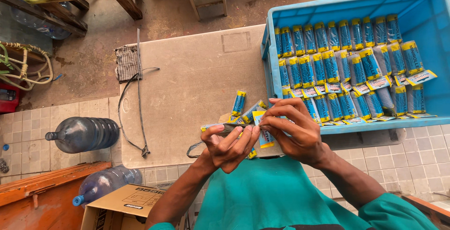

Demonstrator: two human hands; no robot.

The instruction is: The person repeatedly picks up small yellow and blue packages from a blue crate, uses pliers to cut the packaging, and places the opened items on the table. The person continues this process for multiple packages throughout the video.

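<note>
Both hands pinched shut on one grey roll at the near desk (197, 85) edge: left hand (228, 144) grips the roll (232, 128), right hand (294, 134) fingers press its blue-yellow label (265, 136). Risk: label creases or sticks crooked if the roll twists. Loose rolls (240, 103) sit just beyond; fingers hide the label seam.

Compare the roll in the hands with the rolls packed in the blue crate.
The roll in the hands is a flat grey strip with its paper label loose against it; the rolls in the blue crate are tight, each banded with a label. It is held by the left hand and right hand; those lie in rows. Both show blue and yellow labels.
</note>
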